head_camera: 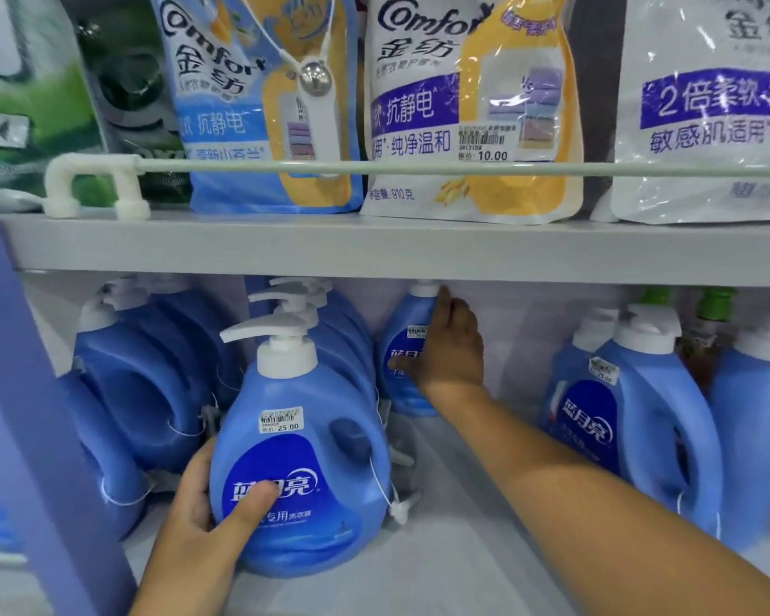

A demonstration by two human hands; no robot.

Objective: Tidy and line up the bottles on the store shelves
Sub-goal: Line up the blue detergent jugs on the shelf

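On the lower shelf (441, 504), the near pump bottle (301, 460) at the front of the left row is gripped by the left hand (210, 500), thumb pressed across its label and fingers curled behind its left side. Further right and far back, a small bottle (403, 349) is clasped round its body by the right hand (450, 344), alone in the bare gap left of the capped jugs (641, 406). The lining-up step appears to be in hand; next, the small bottle is probably to be drawn forward, level with the front bottle.

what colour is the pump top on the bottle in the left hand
White, on the blue pump bottle gripped by the left hand; clearest in the head view.
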